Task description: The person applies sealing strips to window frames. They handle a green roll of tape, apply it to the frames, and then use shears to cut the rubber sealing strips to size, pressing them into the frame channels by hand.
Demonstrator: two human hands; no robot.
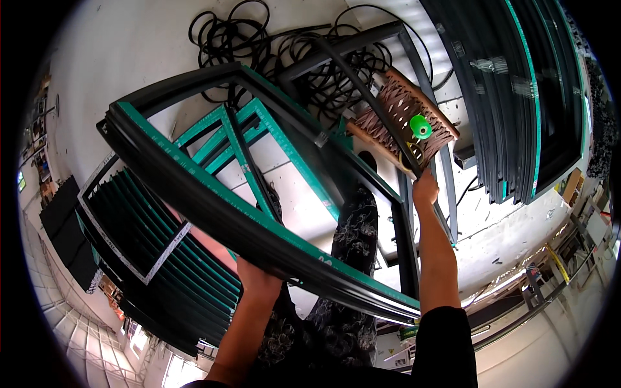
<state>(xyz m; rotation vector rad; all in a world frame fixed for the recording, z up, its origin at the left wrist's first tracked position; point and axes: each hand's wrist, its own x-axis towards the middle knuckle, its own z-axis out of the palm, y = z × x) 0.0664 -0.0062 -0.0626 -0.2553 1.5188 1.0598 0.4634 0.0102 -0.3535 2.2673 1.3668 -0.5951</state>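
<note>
A large black window-like frame (194,189) with green film along its edges is tilted in front of me. My left hand (257,279) is closed around its near long side; the fingertips are hidden behind it. Farther right, my right hand (425,189) is closed on the near end of a slim dark bar (362,94). Whether that bar belongs to another frame I cannot tell. Beneath the bar stands a brown woven stool (394,97), with a bright green spool-like piece (420,128) on it.
Tangled black cord (229,39) lies on the pale floor beyond the frame. Smaller green-filmed frames (249,165) show through its opening. A tall stack of black frames (495,97) stands at right, and another stack (162,258) at left. My legs (356,233) are close below.
</note>
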